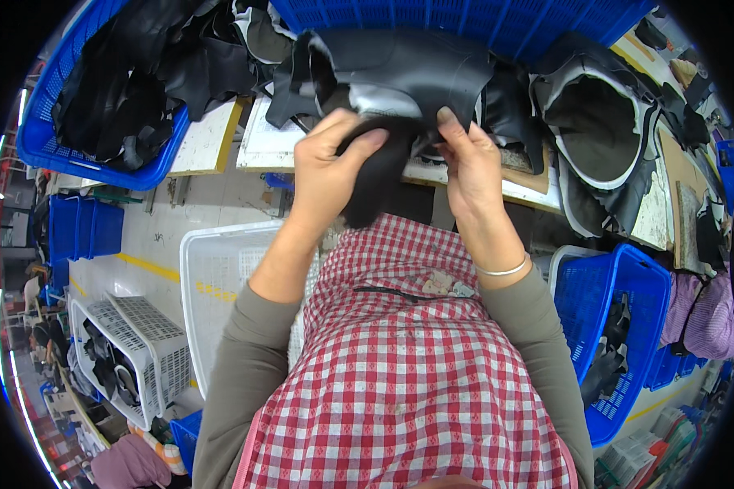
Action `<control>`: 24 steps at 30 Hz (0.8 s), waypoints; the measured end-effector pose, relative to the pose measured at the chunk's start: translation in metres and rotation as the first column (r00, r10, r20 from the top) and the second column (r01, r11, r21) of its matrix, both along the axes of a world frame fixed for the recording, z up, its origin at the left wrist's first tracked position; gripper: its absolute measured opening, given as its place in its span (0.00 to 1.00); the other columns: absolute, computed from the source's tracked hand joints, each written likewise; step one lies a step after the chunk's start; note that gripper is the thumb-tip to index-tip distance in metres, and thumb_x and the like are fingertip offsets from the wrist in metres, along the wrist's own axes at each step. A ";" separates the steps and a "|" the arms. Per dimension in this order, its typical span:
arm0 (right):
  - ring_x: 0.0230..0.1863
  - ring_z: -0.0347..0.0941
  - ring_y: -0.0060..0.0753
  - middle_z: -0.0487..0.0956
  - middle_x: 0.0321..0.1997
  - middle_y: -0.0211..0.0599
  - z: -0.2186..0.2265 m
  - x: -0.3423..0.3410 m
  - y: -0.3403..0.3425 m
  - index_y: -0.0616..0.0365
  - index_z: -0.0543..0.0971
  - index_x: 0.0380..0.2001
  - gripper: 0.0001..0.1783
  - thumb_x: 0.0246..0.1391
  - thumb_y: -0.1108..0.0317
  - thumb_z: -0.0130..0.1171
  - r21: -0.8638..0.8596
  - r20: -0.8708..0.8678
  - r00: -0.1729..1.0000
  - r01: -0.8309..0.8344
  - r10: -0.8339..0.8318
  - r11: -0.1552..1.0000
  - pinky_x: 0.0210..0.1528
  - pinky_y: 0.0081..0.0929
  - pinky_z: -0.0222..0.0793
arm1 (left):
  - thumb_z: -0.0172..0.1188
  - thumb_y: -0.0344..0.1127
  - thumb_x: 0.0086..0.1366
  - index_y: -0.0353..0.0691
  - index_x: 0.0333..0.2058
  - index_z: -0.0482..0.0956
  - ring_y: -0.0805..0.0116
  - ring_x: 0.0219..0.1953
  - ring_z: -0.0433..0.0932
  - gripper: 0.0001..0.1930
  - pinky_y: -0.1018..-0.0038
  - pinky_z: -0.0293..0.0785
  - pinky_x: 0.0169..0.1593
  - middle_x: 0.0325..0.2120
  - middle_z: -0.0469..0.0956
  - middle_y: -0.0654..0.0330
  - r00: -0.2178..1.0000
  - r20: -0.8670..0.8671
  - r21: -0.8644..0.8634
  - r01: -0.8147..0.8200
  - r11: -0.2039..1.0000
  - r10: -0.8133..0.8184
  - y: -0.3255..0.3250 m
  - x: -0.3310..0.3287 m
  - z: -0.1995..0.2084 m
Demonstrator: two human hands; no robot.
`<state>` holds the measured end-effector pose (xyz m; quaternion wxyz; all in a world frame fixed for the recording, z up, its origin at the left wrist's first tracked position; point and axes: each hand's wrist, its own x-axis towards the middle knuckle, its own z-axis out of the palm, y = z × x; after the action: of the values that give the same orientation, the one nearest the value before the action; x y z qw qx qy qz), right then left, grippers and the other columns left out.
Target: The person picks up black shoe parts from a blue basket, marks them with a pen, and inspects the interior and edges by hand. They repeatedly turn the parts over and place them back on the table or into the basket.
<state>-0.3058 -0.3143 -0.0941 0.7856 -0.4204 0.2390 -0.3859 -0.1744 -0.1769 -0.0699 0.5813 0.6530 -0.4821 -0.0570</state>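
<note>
Limp, matte black piece (381, 175) in left hand (328, 159)

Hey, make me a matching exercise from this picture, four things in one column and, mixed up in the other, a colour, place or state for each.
Things
1. Dangling black piece
2. Bracelet
3. Apron
4. Upper-left basket

Descriptions
A. Red-and-white checked
B. Blue, heaped with black pieces
C. Around the right wrist
D. Gripped in the left hand

Right pairs: 1-D, 2-C, 3-A, 4-B
</note>
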 end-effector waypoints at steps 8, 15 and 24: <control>0.40 0.78 0.18 0.86 0.39 0.28 0.006 0.015 0.008 0.60 0.87 0.42 0.11 0.61 0.65 0.72 0.068 -0.004 1.000 -0.027 0.027 0.997 0.47 0.20 0.73 | 0.57 0.52 0.75 0.39 0.60 0.74 0.60 0.51 0.83 0.25 0.64 0.81 0.56 0.51 0.82 0.56 -0.222 -0.851 -0.488 0.003 0.873 -0.476 -0.013 -0.038 -0.065; 0.37 0.78 0.18 0.86 0.38 0.29 0.002 0.011 -0.010 0.62 0.88 0.41 0.12 0.60 0.65 0.72 -0.106 -0.081 0.989 -0.131 0.123 0.986 0.43 0.19 0.74 | 0.57 0.51 0.76 0.36 0.62 0.74 0.57 0.59 0.79 0.27 0.59 0.74 0.65 0.57 0.80 0.53 0.053 -0.914 -0.403 0.008 0.915 -0.403 -0.004 -0.039 -0.067; 0.26 0.74 0.23 0.77 0.19 0.27 0.111 -0.072 -0.033 0.53 0.87 0.29 0.09 0.48 0.61 0.74 -0.930 -0.348 0.937 -0.345 0.005 -0.125 0.37 0.28 0.71 | 0.61 0.40 0.74 0.28 0.46 0.84 0.67 0.35 0.85 0.17 0.73 0.82 0.39 0.34 0.85 0.54 0.949 -0.115 0.627 -0.158 0.763 0.292 0.096 0.092 -0.013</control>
<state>-0.3778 -0.3474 0.0173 0.2256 -0.9301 -0.0950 -0.2737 -0.0828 -0.0805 -0.0826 0.3886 0.8491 -0.2926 -0.2061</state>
